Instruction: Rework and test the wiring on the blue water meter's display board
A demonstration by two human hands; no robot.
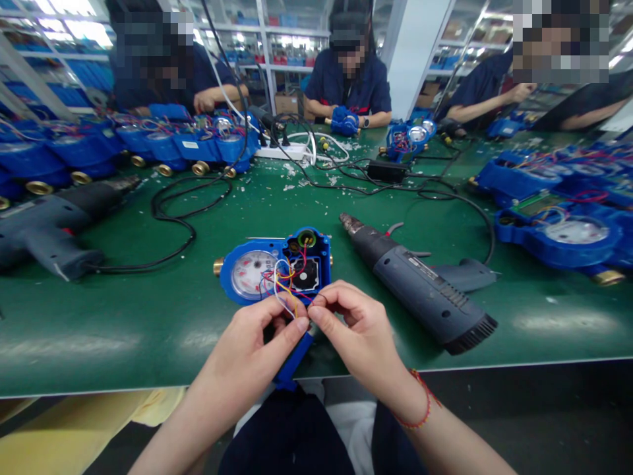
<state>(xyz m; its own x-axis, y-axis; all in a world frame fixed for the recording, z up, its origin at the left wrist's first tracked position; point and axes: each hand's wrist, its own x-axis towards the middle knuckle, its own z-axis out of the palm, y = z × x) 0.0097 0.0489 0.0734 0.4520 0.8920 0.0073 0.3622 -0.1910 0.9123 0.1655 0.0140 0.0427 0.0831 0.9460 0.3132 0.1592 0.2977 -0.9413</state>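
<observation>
My left hand (262, 336) and my right hand (353, 326) are close together, almost touching at the fingertips. Both pinch the thin wires (287, 284) between thumb and finger. The wires are red, yellow, white and blue. They come out of the meter (257, 267), which lies flat on the green surface (148, 316) just past my fingers. The meter is blue, with a round white dial on its left part and an open box with a black piece inside on its right part. A small brass end sticks out on its left side.

A blue lid (294, 359) hangs down under my hands, at the near edge of the surface. I cannot tell if my fingers hold it too. There is a red string (420, 402) around my right wrist.

Just to the right of my right hand lies a dark heat gun (420, 284), on its side, with its tip pointing away to the left. Its black cord (459, 204) curls off behind it. Far to the left of my left hand lies another gray gun (54, 224), also on its side.

Past my hands, well away, rows of blue meters (163, 142) sit on the left, and more meters (558, 198) sit on the right. A white power strip (281, 152) lies in the middle, far off, with small white scraps near it. Other people sit across the surface. One person (351, 79) right across from me holds something blue in both hands.
</observation>
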